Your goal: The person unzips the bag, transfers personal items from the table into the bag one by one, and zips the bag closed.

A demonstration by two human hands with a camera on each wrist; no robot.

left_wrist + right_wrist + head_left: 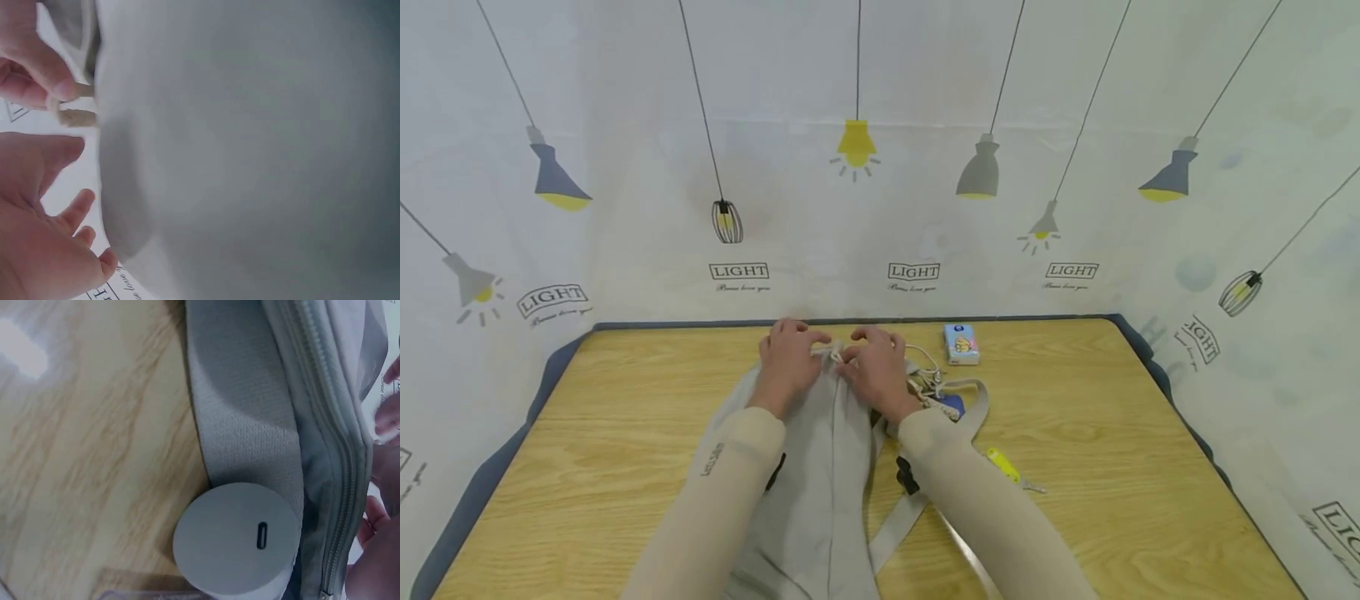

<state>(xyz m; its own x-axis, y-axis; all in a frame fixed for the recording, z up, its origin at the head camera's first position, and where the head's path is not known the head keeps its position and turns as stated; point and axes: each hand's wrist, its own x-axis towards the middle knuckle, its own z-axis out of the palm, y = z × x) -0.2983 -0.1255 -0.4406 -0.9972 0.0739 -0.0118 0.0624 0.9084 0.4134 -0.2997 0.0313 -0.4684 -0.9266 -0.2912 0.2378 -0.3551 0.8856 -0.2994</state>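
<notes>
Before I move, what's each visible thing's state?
Light-grey fabric bag: on the wooden table.
Cream cord loop: pinched in the right hand.
Left hand: thumb and fingers apart, gripping nothing visible.
Small light-blue box: untouched, sealing unclear.
Yellow-handled metal key: lying untouched.
Round pale-grey disc: slot empty.
Black strap buckle: fastening unclear.

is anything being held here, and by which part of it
The cord at the bag's far end, pinched by its loop in the right hand; the left hand holds nothing.
</notes>
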